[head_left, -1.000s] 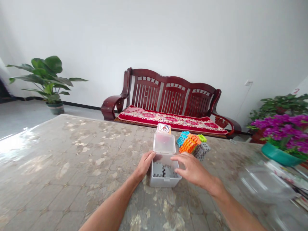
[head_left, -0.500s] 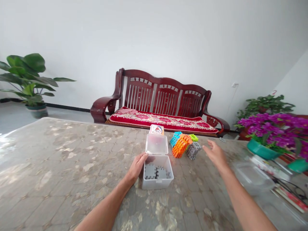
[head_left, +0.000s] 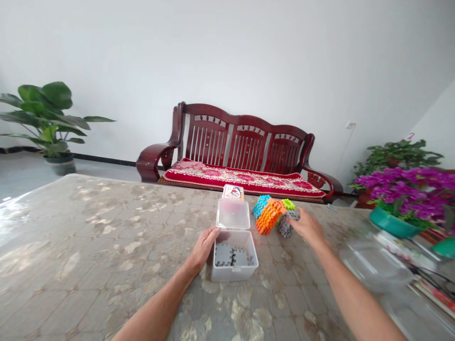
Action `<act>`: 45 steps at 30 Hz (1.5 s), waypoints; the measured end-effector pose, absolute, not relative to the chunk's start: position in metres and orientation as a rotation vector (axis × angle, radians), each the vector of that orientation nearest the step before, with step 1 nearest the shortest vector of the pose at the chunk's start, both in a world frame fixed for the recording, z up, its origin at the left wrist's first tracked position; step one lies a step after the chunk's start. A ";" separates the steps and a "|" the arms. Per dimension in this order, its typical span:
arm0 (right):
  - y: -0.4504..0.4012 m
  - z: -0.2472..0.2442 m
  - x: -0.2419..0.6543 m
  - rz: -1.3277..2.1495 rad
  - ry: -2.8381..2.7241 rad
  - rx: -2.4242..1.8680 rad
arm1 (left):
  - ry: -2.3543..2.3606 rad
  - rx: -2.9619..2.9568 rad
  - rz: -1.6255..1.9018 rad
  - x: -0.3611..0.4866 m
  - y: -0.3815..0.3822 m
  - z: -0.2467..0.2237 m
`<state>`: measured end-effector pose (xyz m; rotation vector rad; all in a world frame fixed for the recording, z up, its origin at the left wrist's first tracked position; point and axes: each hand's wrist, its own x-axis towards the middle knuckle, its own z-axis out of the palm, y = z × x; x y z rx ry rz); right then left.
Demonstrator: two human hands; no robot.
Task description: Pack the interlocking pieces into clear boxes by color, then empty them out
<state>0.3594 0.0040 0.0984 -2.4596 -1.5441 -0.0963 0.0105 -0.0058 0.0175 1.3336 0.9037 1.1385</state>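
A clear plastic box (head_left: 234, 273) stands on the table with its hinged lid (head_left: 233, 214) flipped back. Inside it lie flat grey puzzle-edged pieces (head_left: 231, 256). My left hand (head_left: 203, 247) grips the box's left rim near the hinge. Right of the box sits a cluster of stacked interlocking blocks: blue (head_left: 260, 205), orange (head_left: 270, 217), lime green (head_left: 288, 204) and grey (head_left: 285, 226). My right hand (head_left: 308, 226) has its thumb at the front of the grey block stack and its fingers round the far side, partly hidden.
Behind the lid is a small box with a printed label (head_left: 233, 192). At the right are clear plastic containers (head_left: 377, 265) and purple flowers in a green pot (head_left: 394, 221). A small grey piece (head_left: 332, 207) lies near the far edge. A wooden bench (head_left: 245, 142) stands beyond the table.
My right hand has moved left from beside the blocks onto the grey block stack. My left hand stays on the box rim. The view has shifted slightly.
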 end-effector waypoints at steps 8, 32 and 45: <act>-0.005 0.110 0.368 -0.093 -1.428 -2.368 | 0.916 1.372 1.143 0.010 -0.008 0.022; -0.054 0.126 0.214 0.476 -2.542 -1.465 | 0.828 1.288 1.169 0.013 -0.007 0.023; -0.048 0.118 0.214 0.673 -2.425 -1.431 | 0.826 1.322 1.180 0.013 -0.003 0.018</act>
